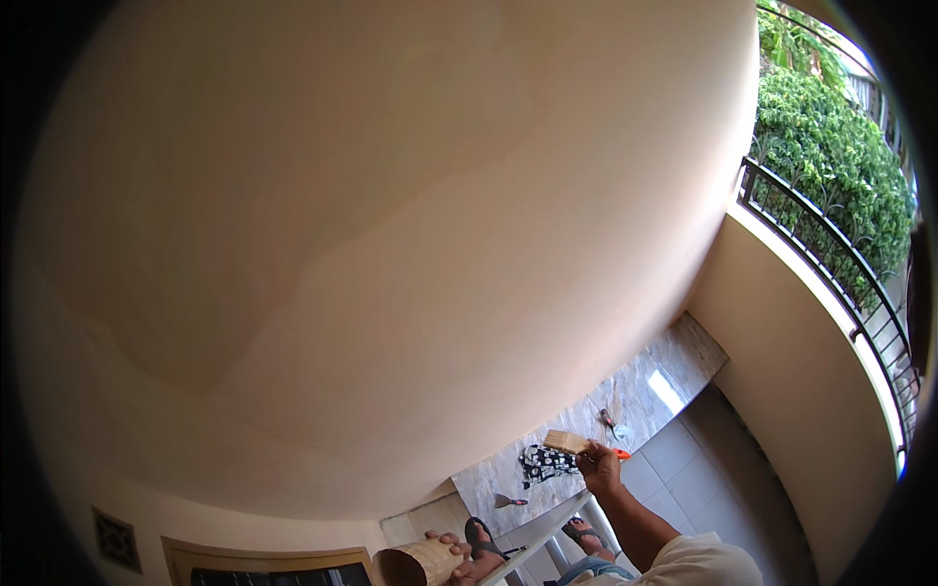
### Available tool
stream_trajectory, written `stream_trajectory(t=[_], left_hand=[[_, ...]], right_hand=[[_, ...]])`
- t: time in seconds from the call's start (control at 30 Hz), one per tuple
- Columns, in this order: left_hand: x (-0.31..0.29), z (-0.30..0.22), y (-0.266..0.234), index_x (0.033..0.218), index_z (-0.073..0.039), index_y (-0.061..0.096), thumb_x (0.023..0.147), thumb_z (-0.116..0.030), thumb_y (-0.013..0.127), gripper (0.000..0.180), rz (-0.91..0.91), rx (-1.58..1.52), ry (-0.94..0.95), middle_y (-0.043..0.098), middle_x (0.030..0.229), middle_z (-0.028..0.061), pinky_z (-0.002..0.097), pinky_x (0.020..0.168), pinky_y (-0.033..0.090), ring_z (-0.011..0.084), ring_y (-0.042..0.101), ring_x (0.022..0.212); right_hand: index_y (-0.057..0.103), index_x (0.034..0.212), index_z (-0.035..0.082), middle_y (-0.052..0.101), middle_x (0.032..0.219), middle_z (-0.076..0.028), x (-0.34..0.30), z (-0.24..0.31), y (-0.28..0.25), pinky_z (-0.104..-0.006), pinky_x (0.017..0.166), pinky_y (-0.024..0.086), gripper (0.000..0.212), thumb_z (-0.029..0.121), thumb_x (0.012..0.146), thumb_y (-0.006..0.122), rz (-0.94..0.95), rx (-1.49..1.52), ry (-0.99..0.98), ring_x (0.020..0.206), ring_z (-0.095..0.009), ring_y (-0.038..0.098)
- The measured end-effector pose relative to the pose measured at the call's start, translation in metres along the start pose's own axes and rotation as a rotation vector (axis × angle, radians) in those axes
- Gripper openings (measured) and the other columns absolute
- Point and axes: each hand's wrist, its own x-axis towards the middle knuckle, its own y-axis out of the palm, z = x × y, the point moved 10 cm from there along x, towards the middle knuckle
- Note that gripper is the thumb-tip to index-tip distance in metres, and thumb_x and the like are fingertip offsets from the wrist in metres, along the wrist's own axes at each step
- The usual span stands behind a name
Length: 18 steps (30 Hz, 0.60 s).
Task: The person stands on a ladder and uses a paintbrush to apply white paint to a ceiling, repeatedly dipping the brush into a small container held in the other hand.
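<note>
My right hand [602, 469] grips a wide paintbrush [567, 442], its tan head pointing toward the wall and an orange handle end showing past my fingers. Low in the view, the fingers of my left hand [455, 555] wrap round a brown, round-sided container [418, 565]; what is inside cannot be seen. A large cream wall [420, 244] fills most of the view, with darker, uneven-edged patches across it. The brush appears apart from the wall.
Pale metal ladder rails [547, 532] stand by my sandalled feet. On the marble-look ledge [640, 391] lie a scraper [508, 501], a black-and-white patterned cloth [547, 465] and another small hand tool [608, 420]. A dark railing [831, 230] tops the low wall at right, shrubs beyond.
</note>
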Motion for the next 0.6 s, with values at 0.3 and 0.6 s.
stream_trajectory(t=[0.3, 0.6], left_hand=[[-0.018, -0.073, -0.005, 0.147, -0.009, 0.048, 0.097, -0.031, 0.066, 0.058, -0.017, 0.145, 0.115, 0.049, 0.137, 0.0169, 0.0490, 0.078, 0.058, 0.0350, 0.049, 0.123], [-0.022, -0.008, 0.020, 0.145, -0.011, 0.051, 0.097, -0.033, 0.067, 0.056, 0.017, 0.095, 0.028, 0.049, 0.137, 0.0163, 0.0491, 0.077, 0.058, 0.0350, 0.050, 0.123]], right_hand=[[0.065, 0.116, 0.000, 0.066, 0.114, -0.011, -0.123, 0.281, 0.355, -0.0388, 0.091, 0.060, 0.020, 0.006, 0.097, 0.067, 0.570, -0.007, -1.020, 0.107, -0.022, 0.068], [0.058, 0.120, -0.007, 0.063, 0.116, -0.017, -0.207, 0.398, 0.578, -0.0375, 0.087, 0.064, 0.026, 0.002, 0.096, 0.067, 0.940, 0.585, -0.971, 0.101, -0.029, 0.071]])
